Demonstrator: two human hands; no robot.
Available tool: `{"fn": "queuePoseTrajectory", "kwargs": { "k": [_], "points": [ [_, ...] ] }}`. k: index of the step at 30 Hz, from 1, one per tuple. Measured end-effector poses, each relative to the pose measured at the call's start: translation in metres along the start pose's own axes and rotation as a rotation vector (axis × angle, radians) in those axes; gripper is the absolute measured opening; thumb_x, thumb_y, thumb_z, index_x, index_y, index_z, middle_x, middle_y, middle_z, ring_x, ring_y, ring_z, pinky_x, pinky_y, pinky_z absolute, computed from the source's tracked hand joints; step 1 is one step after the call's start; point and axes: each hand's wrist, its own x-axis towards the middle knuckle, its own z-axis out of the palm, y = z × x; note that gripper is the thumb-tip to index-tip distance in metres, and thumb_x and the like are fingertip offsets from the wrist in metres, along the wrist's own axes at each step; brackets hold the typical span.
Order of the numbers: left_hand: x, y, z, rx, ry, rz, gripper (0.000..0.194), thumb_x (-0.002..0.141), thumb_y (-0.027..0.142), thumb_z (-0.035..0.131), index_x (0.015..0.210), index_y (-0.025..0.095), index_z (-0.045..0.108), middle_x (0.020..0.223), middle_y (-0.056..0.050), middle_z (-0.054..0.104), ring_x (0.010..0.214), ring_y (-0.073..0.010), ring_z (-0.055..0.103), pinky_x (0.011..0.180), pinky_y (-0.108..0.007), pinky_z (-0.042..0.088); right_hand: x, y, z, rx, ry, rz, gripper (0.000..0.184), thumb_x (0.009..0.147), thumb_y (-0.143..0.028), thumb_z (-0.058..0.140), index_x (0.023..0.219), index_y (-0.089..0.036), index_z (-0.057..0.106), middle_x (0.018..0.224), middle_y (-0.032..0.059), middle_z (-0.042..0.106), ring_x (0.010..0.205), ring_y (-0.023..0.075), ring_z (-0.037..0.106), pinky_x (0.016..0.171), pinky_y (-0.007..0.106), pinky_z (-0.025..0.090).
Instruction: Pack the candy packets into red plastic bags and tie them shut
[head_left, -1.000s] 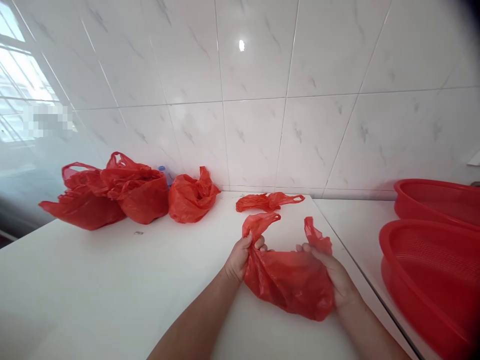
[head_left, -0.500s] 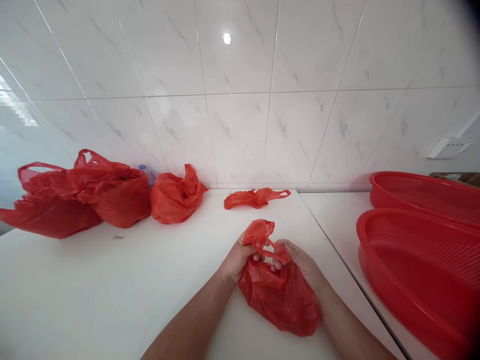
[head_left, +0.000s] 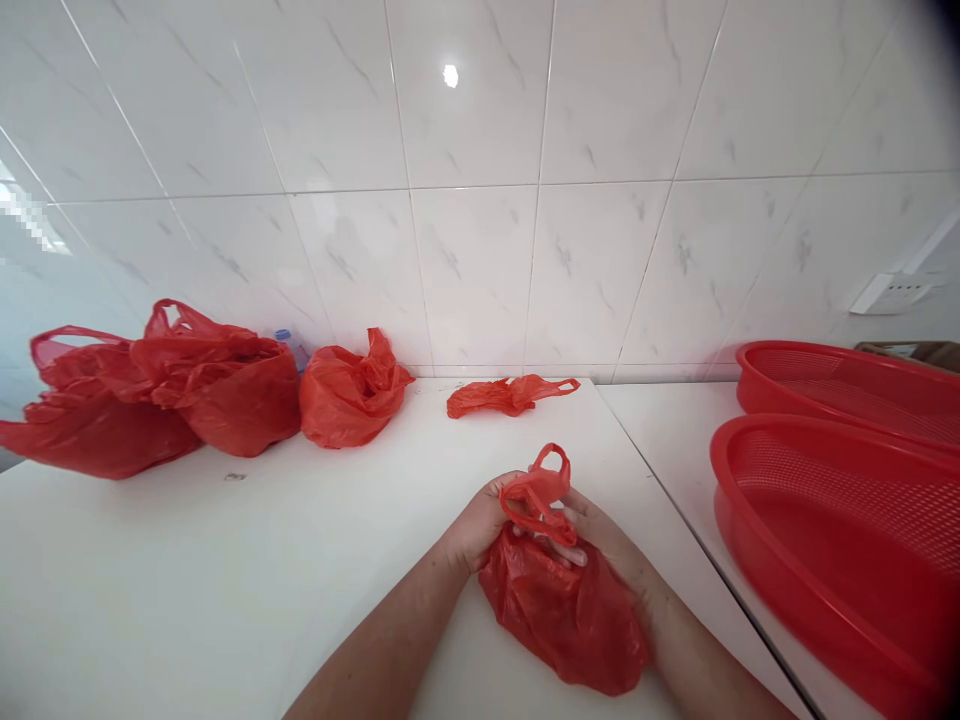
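Observation:
A red plastic bag (head_left: 562,615) hangs just over or rests on the white table at the lower middle; I cannot tell which. Its neck is gathered, and a handle loop sticks up above my hands. My left hand (head_left: 484,520) is closed around the left side of the neck, its fingers partly hidden behind the plastic. On the right side, my right hand (head_left: 596,530) grips the neck too, with some fingertips showing under the handle. What the bag contains cannot be made out.
Filled red bags (head_left: 225,395) stand at the back left, with another red bag (head_left: 352,400) beside them and a bottle (head_left: 289,345) behind. A flattened red bag (head_left: 510,397) lies near the tiled wall. Red mesh baskets (head_left: 787,590) sit on the right, past a table seam.
Both hands have drawn closer together around the bag's neck. A handle loop now stands upright above them, and the bag's body has sunk slightly lower.

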Motion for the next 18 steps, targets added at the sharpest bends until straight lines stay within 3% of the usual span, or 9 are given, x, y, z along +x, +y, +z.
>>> {"fn": "queuePoseTrajectory", "kwargs": {
  "k": [5, 8, 10, 12, 14, 16, 18],
  "points": [
    [0.003, -0.003, -0.003, 0.061, 0.065, 0.026, 0.019, 0.067, 0.025, 0.070, 0.081, 0.018, 0.060, 0.059, 0.001, 0.058, 0.056, -0.0146, 0.057, 0.058, -0.028, 0.042, 0.008, 0.007, -0.017, 0.022, 0.075, 0.016, 0.030, 0.073, -0.039, 0.069, 0.096, -0.022, 0.060, 0.041, -0.0071, 0.043, 0.039, 0.0044, 0.032, 0.048, 0.020, 0.032],
    [0.003, -0.005, -0.002, 0.060, 0.034, 0.042, 0.027, 0.069, 0.021, 0.068, 0.093, 0.019, 0.056, 0.066, 0.000, 0.063, 0.062, -0.0160, 0.061, 0.064, -0.029, 0.045, 0.013, 0.008, -0.026, 0.021, 0.178, 0.006, 0.028, 0.071, -0.038, 0.071, 0.090, -0.022, 0.059, 0.043, -0.0072, 0.046, 0.039, 0.0042, 0.035, 0.049, 0.020, 0.035],
    [0.002, -0.008, -0.001, 0.064, -0.012, 0.053, 0.045, 0.072, 0.021, 0.067, 0.113, 0.020, 0.048, 0.077, -0.004, 0.067, 0.072, -0.0193, 0.064, 0.073, -0.034, 0.047, 0.016, 0.007, -0.029, -0.014, 0.240, -0.007, 0.030, 0.070, -0.039, 0.072, 0.090, -0.021, 0.058, 0.045, -0.0068, 0.049, 0.039, 0.0045, 0.038, 0.050, 0.020, 0.037],
    [0.001, -0.010, 0.000, 0.113, -0.030, 0.080, 0.072, 0.072, 0.023, 0.069, 0.133, 0.023, 0.030, 0.083, -0.006, 0.069, 0.080, -0.0217, 0.065, 0.082, -0.040, 0.046, 0.017, 0.007, -0.031, -0.076, 0.266, 0.000, 0.033, 0.071, -0.041, 0.070, 0.092, -0.020, 0.058, 0.046, -0.0060, 0.049, 0.041, 0.0064, 0.041, 0.050, 0.021, 0.036],
    [0.000, -0.013, 0.001, 0.172, -0.022, 0.118, 0.094, 0.070, 0.025, 0.073, 0.142, 0.025, 0.014, 0.084, -0.006, 0.069, 0.083, -0.0224, 0.066, 0.086, -0.043, 0.044, 0.017, 0.007, -0.030, -0.138, 0.267, 0.018, 0.035, 0.073, -0.043, 0.068, 0.096, -0.019, 0.057, 0.044, -0.0060, 0.047, 0.042, 0.0083, 0.043, 0.048, 0.021, 0.034],
    [0.001, -0.014, 0.002, 0.187, -0.007, 0.138, 0.091, 0.072, 0.031, 0.072, 0.143, 0.025, 0.016, 0.086, -0.007, 0.069, 0.080, -0.0228, 0.066, 0.084, -0.044, 0.046, 0.016, 0.007, -0.028, -0.197, 0.271, 0.012, 0.036, 0.073, -0.044, 0.067, 0.096, -0.019, 0.055, 0.046, -0.0057, 0.048, 0.042, 0.0080, 0.042, 0.047, 0.021, 0.032],
    [0.003, -0.014, 0.002, 0.173, 0.025, 0.137, 0.070, 0.078, 0.043, 0.062, 0.138, 0.021, 0.032, 0.089, -0.009, 0.068, 0.078, -0.0231, 0.066, 0.080, -0.042, 0.047, 0.015, 0.007, -0.025, -0.259, 0.270, -0.007, 0.035, 0.073, -0.044, 0.067, 0.094, -0.019, 0.054, 0.052, -0.0048, 0.052, 0.042, 0.0065, 0.041, 0.046, 0.021, 0.030]
  ]
}}
